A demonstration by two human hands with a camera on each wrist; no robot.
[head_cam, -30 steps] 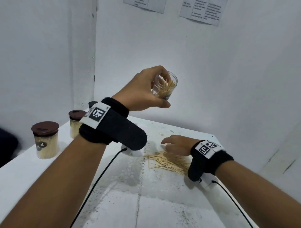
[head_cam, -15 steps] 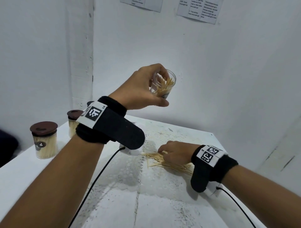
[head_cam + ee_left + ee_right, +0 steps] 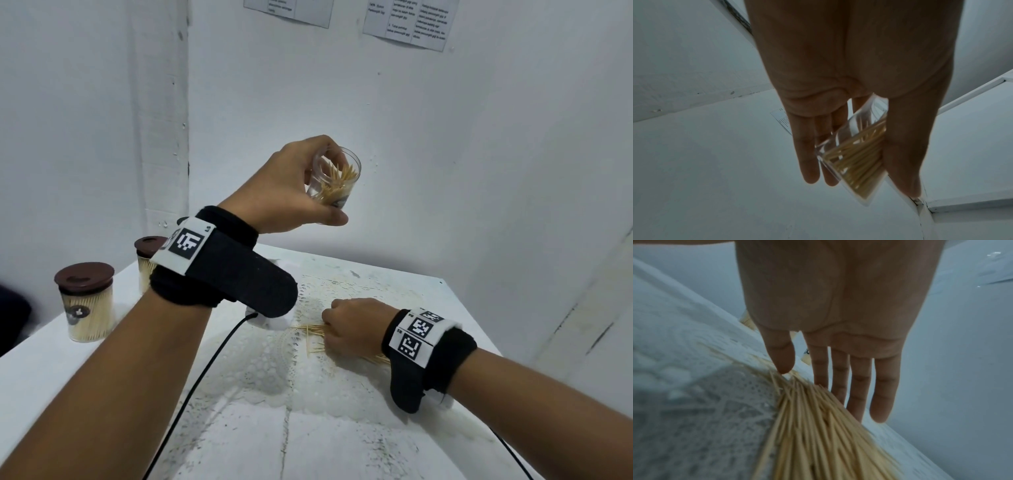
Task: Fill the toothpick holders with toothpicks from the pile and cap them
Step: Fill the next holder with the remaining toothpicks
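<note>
**Right hand drawn back over the pile**

Since a second ago the right hand [image 3: 352, 325] has slid back toward the person along the toothpick pile [image 3: 317, 337] and now lies over its middle, knuckles up. From the right wrist view its fingers [image 3: 860, 386] reach down fairly straight, tips touching the sticks, thumb tip at the pile's edge — nothing pinched that can be seen, though from the head view the fingers look bent, so a light grasp cannot be ruled out. The left hand [image 3: 294, 192] has kept its place in the air above the surface [image 3: 342, 445], thumb and fingers wrapped round the clear holder [image 3: 337, 183], which is tilted with its open mouth up and away from the person and is partly filled with toothpicks leaning to one side. On the left part of the surface stand two capped holders — the nearer one [image 3: 85, 301] full, with a brown lid, the farther one [image 3: 145, 255] half hidden behind the left wristband. A lace-patterned cloth [image 3: 274, 370] lies under the pile
</note>
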